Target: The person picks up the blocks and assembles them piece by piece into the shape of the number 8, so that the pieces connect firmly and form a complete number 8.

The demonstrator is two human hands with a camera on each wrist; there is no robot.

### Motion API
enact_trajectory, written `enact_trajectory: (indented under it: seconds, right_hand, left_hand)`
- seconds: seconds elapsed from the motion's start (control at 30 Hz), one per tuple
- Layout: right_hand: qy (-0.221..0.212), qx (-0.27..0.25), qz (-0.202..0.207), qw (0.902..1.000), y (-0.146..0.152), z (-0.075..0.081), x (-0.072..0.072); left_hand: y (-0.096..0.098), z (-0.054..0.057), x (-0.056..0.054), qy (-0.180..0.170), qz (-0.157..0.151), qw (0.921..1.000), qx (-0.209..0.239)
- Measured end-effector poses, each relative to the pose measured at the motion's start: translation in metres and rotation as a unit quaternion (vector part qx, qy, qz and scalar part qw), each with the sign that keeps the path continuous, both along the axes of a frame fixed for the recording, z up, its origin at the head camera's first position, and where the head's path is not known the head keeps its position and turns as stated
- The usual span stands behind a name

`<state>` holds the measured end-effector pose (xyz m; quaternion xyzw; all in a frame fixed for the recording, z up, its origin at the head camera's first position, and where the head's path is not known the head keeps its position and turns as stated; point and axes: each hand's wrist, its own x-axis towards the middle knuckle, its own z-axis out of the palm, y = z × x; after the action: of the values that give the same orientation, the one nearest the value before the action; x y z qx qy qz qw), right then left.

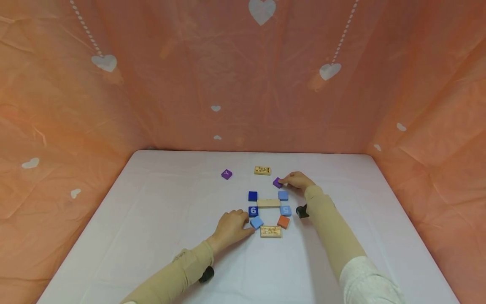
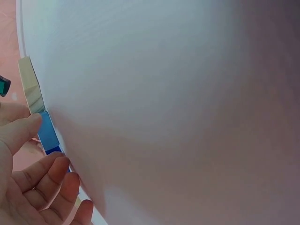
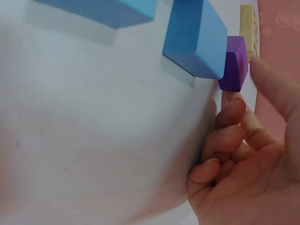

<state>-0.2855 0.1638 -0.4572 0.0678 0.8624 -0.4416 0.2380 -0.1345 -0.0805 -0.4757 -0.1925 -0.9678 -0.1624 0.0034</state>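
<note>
My right hand (image 1: 300, 180) has its thumb and index finger at a purple block (image 1: 278, 182), gripping its near corner; the right wrist view shows the purple block (image 3: 234, 65) between those fingers, the others curled. On the left, my left hand (image 1: 231, 228) rests low on the table, fingers loosely bent. Its thumb touches a tilted light blue block (image 1: 256, 222), and its fingertips lie beside the dark blue block marked 6 (image 1: 253, 211). A wooden tile with a printed face (image 1: 271, 232) joins that light blue block to an orange block (image 1: 283, 222).
A plain wooden tile (image 1: 268, 203) lies between a dark blue block (image 1: 252, 196), a light blue block (image 1: 282, 195) and a light blue 5 block (image 1: 285, 210). Farther back are a purple Y block (image 1: 226, 174) and a printed wooden tile (image 1: 262, 170). Orange cloth (image 1: 243, 84) surrounds the white table (image 1: 171, 190).
</note>
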Motion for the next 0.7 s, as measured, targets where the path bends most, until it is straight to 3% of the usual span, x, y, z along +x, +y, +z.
enact_trajectory:
  seconds: [0.7]
  right_hand:
    - [0.016, 0.014, 0.006, 0.9998, -0.0019, 0.0002, 0.0072]
  left_hand:
    - [-0.0007, -0.0005, 0.0006, -0.007, 0.002, 1.0000, -0.002]
